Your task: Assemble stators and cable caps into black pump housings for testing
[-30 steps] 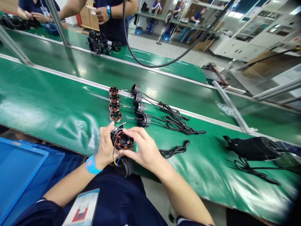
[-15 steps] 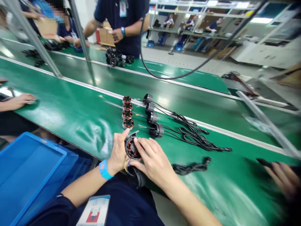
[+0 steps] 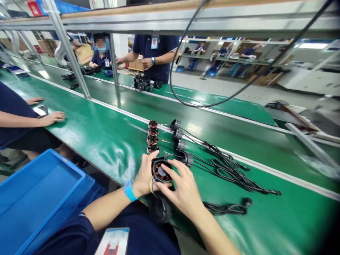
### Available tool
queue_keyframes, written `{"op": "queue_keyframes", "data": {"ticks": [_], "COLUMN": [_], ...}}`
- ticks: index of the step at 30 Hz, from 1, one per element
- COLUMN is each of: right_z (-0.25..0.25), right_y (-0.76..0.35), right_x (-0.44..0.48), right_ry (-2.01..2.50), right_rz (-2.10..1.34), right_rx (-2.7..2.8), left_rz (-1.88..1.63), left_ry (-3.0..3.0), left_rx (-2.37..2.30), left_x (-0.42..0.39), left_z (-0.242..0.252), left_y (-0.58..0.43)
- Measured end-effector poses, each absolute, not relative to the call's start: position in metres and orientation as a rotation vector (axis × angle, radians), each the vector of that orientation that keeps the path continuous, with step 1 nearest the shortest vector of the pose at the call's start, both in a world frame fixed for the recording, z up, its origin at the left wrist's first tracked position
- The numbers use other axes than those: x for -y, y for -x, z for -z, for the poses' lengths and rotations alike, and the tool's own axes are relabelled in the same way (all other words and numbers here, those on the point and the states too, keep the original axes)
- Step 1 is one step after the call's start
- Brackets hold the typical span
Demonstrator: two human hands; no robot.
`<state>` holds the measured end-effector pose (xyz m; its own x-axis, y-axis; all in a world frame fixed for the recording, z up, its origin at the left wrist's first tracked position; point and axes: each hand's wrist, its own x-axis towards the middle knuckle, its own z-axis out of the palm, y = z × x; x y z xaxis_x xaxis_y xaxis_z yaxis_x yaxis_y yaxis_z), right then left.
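My left hand [image 3: 143, 177] is closed around the side of a round black motor housing [image 3: 154, 163] in front of me. Inside its ring sits a motor stator [image 3: 160, 171] with copper-coloured coils. My right hand [image 3: 186, 186] grips the other side, a finger pressing on the stator and the thumb low at the rim. Yellow and blue wires run down towards a black round cap [image 3: 160, 211] hanging at the table edge. Beyond my hands stand several coil stators [image 3: 152, 139] in a row, wired to black caps [image 3: 180, 145].
Black cables [image 3: 225, 170] trail right from the caps; a coiled cable [image 3: 228, 208] lies nearer me. Blue crates [image 3: 87, 179] stand at left. A co-worker's hand [image 3: 53, 118] rests on the green table [image 3: 106, 131]. A black cable loop [image 3: 195, 105] hangs ahead, below a metal beam [image 3: 159, 23].
The view has tilted up, so the overhead beam shows and the scene sits lower and further right. My right fingers have spread over the ring. Another person's hand at right has left view.
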<state>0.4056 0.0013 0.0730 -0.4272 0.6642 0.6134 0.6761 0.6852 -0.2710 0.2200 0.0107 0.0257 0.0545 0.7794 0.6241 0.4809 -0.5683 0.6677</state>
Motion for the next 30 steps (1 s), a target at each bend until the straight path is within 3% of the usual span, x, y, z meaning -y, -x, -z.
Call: {"op": "queue_keyframes", "data": {"ticks": [3, 8, 10, 15, 25, 30], "right_z": [-0.085, -0.053, -0.027, -0.013, -0.089, -0.087], "right_y": [-0.404, -0.367, -0.349, -0.335, -0.358, -0.385], "right_x": [0.031, 0.08, 0.083, 0.077, 0.022, -0.023], "right_ry": [0.952, 0.622, 0.613, 0.626, 0.928, 0.989], "right_rz": [-0.349, -1.914, -2.135, -1.731, -0.771, -0.669], "right_rx": [1.957, 1.537, 1.105, 0.668, 1.036, 1.354], "left_rz": [-1.693, -2.059, -2.148, -2.088, -1.623, -1.468], "left_ry": [-2.144, -2.345, -2.371, -2.375, -2.135, -2.156], "left_rx": [-1.291, -1.47, -1.51, -1.649, -1.503, -1.382], "left_x": [-0.008, -0.013, -0.012, 0.002, 0.024, 0.026], "left_z": [-0.037, -0.077, -0.092, -0.104, -0.055, -0.038], "left_y": [-0.215, -0.204, -0.202, -0.199, -0.207, -0.205]}}
